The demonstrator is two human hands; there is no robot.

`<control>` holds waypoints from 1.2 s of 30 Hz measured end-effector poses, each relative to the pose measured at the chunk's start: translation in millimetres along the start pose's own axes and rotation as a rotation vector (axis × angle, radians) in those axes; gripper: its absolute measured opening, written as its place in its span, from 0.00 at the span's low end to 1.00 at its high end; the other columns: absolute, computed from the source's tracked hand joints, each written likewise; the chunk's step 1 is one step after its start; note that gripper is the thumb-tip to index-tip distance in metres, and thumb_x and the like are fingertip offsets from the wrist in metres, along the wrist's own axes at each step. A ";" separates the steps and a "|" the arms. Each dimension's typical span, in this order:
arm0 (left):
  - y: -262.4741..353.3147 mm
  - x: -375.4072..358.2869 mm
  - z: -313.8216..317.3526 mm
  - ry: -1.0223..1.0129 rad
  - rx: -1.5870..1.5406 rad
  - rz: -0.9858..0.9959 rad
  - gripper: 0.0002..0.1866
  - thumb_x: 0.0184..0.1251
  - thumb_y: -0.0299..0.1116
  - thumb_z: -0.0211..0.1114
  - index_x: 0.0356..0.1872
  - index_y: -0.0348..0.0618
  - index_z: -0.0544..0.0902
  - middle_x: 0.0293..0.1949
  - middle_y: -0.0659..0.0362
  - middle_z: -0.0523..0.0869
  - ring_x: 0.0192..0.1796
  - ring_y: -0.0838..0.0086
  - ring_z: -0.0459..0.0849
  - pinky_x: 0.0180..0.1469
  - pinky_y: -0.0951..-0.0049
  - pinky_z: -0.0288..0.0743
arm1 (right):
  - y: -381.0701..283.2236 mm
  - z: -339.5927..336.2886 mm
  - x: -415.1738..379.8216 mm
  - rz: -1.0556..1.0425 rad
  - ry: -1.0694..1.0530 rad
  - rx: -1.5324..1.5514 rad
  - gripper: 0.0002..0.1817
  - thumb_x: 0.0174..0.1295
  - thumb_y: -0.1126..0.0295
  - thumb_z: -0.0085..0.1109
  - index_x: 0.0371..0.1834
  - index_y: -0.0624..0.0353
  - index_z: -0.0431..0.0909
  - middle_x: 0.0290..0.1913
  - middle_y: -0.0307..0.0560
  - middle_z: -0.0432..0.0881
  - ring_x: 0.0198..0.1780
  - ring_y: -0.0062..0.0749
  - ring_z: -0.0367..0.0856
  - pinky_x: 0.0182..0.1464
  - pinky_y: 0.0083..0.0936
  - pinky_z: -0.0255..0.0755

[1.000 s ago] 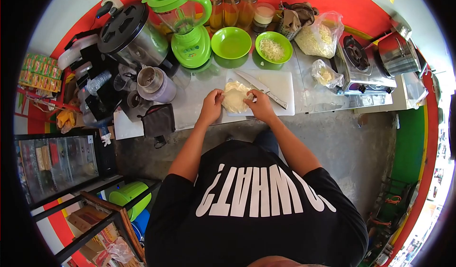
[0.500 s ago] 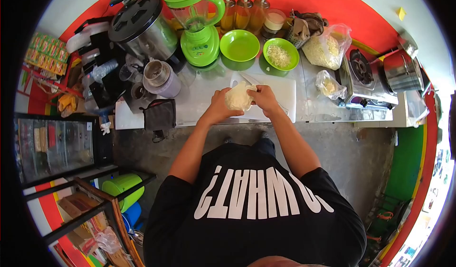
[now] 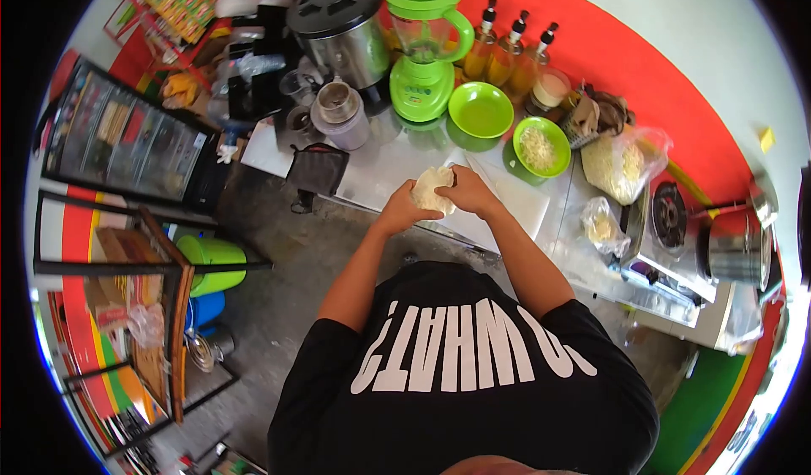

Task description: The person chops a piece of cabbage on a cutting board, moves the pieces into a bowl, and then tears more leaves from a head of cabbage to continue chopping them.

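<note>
Both hands hold a pale cream, roundish piece of what looks like cabbage (image 3: 432, 193) above the counter's front edge. My left hand (image 3: 404, 209) wraps its left and lower side. From the right, my right hand (image 3: 470, 193) grips its edge with the thumb on top and the other fingers partly hidden. A white cutting board (image 3: 522, 207) lies under and beside the right forearm, with a knife (image 3: 478, 171) on it. Behind the board stands a green bowl (image 3: 561, 159) of pale shreds (image 3: 537, 149), next to another green bowl (image 3: 481, 110) with nothing visible inside.
A green blender (image 3: 422, 86), a steel pot with black lid (image 3: 342, 40) and pump bottles (image 3: 507, 57) line the back. To the right are a bag of pale shreds (image 3: 621, 166), a small bag (image 3: 601, 226) and a stove (image 3: 669, 213). A dark pouch (image 3: 318, 169) lies left.
The camera view has turned, so the counter now slants down to the right. Both hands still hold the pale piece, which looks turned a little, and the right fingers have shifted along its edge.
</note>
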State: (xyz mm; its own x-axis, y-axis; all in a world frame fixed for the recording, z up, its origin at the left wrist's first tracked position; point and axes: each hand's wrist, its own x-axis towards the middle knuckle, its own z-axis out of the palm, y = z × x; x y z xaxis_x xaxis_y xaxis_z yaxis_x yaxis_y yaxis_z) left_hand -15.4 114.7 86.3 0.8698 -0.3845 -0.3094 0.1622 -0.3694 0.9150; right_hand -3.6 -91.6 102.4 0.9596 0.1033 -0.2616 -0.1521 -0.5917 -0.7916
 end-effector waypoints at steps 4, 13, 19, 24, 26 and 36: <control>3.3 -18.6 9.9 0.117 -0.092 -0.031 0.45 0.44 0.41 0.88 0.63 0.33 0.74 0.55 0.51 0.84 0.55 0.68 0.84 0.59 0.67 0.79 | 0.1 3.3 20.0 -0.042 -0.123 0.032 0.19 0.57 0.64 0.70 0.45 0.67 0.83 0.40 0.55 0.88 0.42 0.44 0.88 0.47 0.37 0.79; -23.7 -21.9 34.7 0.402 -0.134 0.003 0.43 0.49 0.40 0.86 0.63 0.33 0.72 0.55 0.52 0.83 0.56 0.70 0.83 0.59 0.66 0.78 | -31.7 37.3 37.7 -0.100 -0.138 -0.053 0.16 0.57 0.65 0.69 0.39 0.68 0.84 0.34 0.51 0.86 0.35 0.37 0.84 0.41 0.31 0.78; -30.2 -43.7 25.5 0.517 -0.360 -0.177 0.39 0.55 0.39 0.80 0.64 0.33 0.71 0.54 0.52 0.84 0.54 0.68 0.84 0.55 0.66 0.80 | -32.9 53.3 36.3 -0.276 -0.108 0.301 0.16 0.64 0.64 0.69 0.46 0.66 0.82 0.39 0.47 0.87 0.39 0.30 0.84 0.45 0.29 0.77; -17.6 -66.8 21.2 0.513 -0.816 -0.141 0.34 0.63 0.40 0.75 0.68 0.43 0.73 0.59 0.54 0.83 0.60 0.67 0.84 0.56 0.59 0.83 | -26.8 65.2 30.3 -0.281 -0.004 0.167 0.21 0.72 0.55 0.64 0.53 0.63 0.79 0.49 0.45 0.83 0.48 0.24 0.80 0.53 0.26 0.73; -7.8 -74.6 15.6 0.540 -0.796 -0.090 0.32 0.67 0.44 0.72 0.69 0.43 0.72 0.61 0.54 0.82 0.62 0.66 0.84 0.58 0.57 0.82 | -45.7 58.8 26.4 -0.121 -0.359 0.573 0.22 0.75 0.52 0.59 0.54 0.63 0.79 0.50 0.48 0.84 0.50 0.27 0.79 0.54 0.26 0.73; 57.5 -124.5 -37.3 0.496 -1.094 0.082 0.28 0.84 0.54 0.50 0.65 0.40 0.79 0.61 0.56 0.85 0.63 0.67 0.84 0.67 0.63 0.77 | -132.2 63.9 2.5 -0.340 -0.439 0.782 0.21 0.77 0.55 0.58 0.34 0.63 0.84 0.30 0.33 0.82 0.34 0.14 0.75 0.40 0.18 0.70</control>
State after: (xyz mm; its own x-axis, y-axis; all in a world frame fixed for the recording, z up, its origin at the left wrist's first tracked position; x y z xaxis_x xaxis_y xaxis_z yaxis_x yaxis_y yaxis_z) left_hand -97.0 172.9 187.0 0.9417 0.0825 -0.3262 0.1984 0.6468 0.7364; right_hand 3.8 38.0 171.1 0.8316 0.5553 -0.0078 -0.1490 0.2095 -0.9664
